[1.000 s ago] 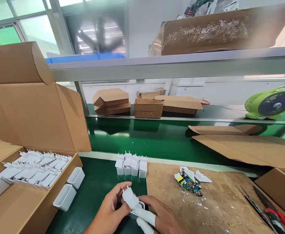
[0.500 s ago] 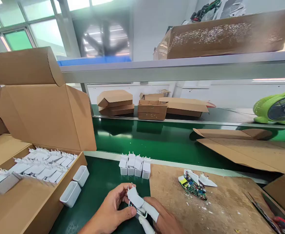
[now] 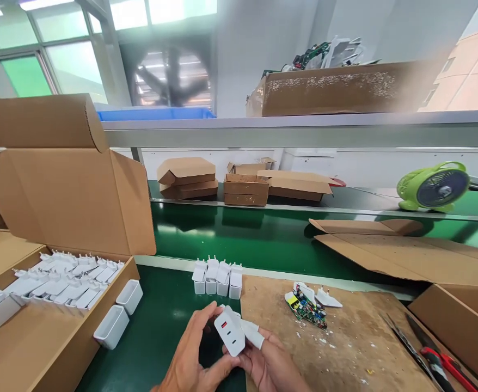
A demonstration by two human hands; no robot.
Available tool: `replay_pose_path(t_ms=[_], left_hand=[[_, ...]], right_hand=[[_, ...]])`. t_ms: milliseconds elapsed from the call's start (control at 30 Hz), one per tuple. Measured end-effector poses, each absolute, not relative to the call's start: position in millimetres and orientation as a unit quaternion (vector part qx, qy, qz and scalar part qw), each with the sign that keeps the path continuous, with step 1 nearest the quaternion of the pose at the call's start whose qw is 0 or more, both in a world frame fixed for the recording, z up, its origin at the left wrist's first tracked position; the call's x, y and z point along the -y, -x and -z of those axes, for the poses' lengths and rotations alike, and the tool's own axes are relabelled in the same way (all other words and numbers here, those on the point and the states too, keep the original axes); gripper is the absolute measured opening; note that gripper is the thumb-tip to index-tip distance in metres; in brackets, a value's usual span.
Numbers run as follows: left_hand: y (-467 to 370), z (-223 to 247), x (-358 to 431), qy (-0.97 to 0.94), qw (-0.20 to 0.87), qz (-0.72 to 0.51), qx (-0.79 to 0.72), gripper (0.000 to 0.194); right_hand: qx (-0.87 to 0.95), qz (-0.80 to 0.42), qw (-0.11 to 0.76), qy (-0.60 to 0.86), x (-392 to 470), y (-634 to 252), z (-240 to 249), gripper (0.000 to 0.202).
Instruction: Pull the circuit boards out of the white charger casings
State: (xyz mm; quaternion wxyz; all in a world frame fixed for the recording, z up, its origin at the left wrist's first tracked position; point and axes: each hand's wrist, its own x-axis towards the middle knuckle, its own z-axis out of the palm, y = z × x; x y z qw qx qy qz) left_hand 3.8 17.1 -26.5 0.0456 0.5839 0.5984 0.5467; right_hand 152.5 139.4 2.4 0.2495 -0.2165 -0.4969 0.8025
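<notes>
Between my two hands is a white charger (image 3: 230, 331), its port face with one red and two dark slots turned up toward me. My left hand (image 3: 194, 351) grips it from the left with thumb and fingers. From the right, my right hand (image 3: 269, 354) holds it too, with white coverings on some fingers. Beyond my hands, several white chargers (image 3: 218, 279) stand in a row on the green surface. Two white casings (image 3: 111, 326) sit beside the open cardboard box (image 3: 65, 343), which holds many white chargers with plug pins.
A wooden board (image 3: 337, 354) bears a green circuit board (image 3: 306, 307) and white fragments. Red-handled scissors (image 3: 443, 362) and tweezers (image 3: 406, 343) lie at the right, near a cardboard box (image 3: 459, 326). A green fan (image 3: 435, 186) and small boxes (image 3: 245, 190) stand at the back.
The charger has been turned so its port face shows, where its open inside showed before. My left hand's fingers have shifted around it. The whole view has moved slightly to the right and up.
</notes>
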Motion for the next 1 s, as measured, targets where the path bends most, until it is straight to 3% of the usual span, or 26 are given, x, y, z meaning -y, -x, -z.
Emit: replay_pose_path(t_ms=[167, 267, 400, 467, 667, 800, 867, 1000], left_hand=[[-2, 23, -17, -0.583, 0.022, -0.552, -0.596, 0.089], [3, 17, -16, -0.575, 0.035, -0.542, -0.612, 0.096], [11, 16, -17, -0.576, 0.04, -0.514, -0.634, 0.049], [13, 19, -19, -0.576, 0.028, -0.511, -0.638, 0.032], [9, 18, -21, -0.596, -0.032, -0.489, -0.637, 0.017], [3, 10, -22, -0.617, -0.063, -0.445, -0.645, 0.015], [-2, 9, -24, -0.61, -0.079, -0.418, -0.668, 0.011], [-9, 3, -30, -0.6, -0.068, -0.379, -0.702, 0.01]], right_hand=[[0.55, -0.775, 0.23, 0.208, -139, -155, -12, 0.049], [0.722, -0.61, 0.275, 0.178, -143, -159, -8, 0.033], [0.893, -0.275, 0.33, 0.133, -144, -165, 4, 0.039], [0.901, -0.204, 0.332, 0.189, -143, -165, 13, 0.042], [0.909, -0.197, 0.305, 0.204, -144, -165, 24, 0.06], [0.927, -0.11, 0.285, 0.218, -143, -170, 10, 0.066], [0.923, -0.1, 0.302, 0.218, -144, -169, 6, 0.063], [0.918, -0.155, 0.314, 0.183, -155, -166, 24, 0.039]])
